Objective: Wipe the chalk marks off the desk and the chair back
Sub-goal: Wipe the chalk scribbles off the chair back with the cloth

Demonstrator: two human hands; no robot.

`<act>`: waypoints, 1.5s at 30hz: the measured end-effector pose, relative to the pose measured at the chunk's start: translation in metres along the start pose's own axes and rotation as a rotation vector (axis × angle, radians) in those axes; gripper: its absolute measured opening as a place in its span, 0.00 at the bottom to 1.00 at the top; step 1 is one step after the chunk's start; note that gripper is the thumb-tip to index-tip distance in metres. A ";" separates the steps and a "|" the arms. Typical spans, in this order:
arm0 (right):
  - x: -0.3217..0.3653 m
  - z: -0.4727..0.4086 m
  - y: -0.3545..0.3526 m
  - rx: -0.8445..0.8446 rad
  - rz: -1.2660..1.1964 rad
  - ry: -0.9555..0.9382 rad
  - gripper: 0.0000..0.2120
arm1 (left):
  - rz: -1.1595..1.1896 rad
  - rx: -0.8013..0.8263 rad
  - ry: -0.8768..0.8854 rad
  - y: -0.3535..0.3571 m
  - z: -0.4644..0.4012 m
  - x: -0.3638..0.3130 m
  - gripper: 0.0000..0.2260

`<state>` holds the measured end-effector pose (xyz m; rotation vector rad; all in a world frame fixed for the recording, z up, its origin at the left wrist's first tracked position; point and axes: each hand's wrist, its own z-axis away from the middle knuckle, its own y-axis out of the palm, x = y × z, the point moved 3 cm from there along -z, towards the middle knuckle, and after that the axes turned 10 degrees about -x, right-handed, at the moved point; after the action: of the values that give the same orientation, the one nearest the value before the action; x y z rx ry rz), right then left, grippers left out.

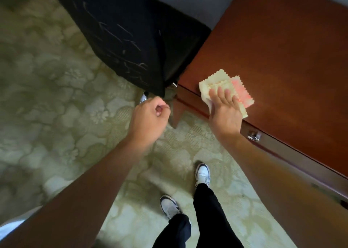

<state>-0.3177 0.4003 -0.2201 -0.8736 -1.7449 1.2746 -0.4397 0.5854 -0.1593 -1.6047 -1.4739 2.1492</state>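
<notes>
Step in hand: wiping the worktop (282, 50). The right hand (225, 109) lies flat on a yellow-and-pink cloth (227, 88), fingers straight and lying close together, pressing it onto the red-brown surface at the near corner, just inside the front edge. Grip state, right: flat press, nothing pinched. The left hand (148, 114) hangs over the carpet (47, 78) below the chair, fingers curled in on themselves, holding nothing.

The bare part of the worktop shows no clear chalk marks from this view; blur leaves some doubt. The black chair back (120, 37), just left of the worktop corner, carries many pale chalk strokes (130, 40) across its fabric, untouched by the cloth.

Judgement: worktop pass is near done or done; chair back is not yet begun. Next move calls for lifting the cloth off the corner and carrying it left to the chair back. The free left hand could steady the chair against the push. Fabric may hold chalk harder than the polished wood.
</notes>
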 end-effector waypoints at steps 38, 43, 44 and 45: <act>0.356 -0.095 0.068 -0.186 -1.046 0.910 0.19 | 0.249 0.052 0.039 -0.169 -0.290 0.229 0.05; 0.421 -0.120 0.095 -0.232 -1.005 0.935 0.16 | 0.247 0.056 0.011 -0.203 -0.352 0.276 0.04; 0.433 -0.128 0.100 -0.230 -0.999 0.935 0.16 | 0.254 0.059 0.014 -0.205 -0.365 0.282 0.04; 0.441 -0.135 0.105 -0.235 -0.991 0.935 0.16 | 0.266 0.066 0.015 -0.204 -0.375 0.288 0.05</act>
<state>-0.3886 0.8675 -0.2096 -0.4525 -1.2299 -0.0352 -0.3694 1.0934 -0.2092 -1.8815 -1.2306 2.2852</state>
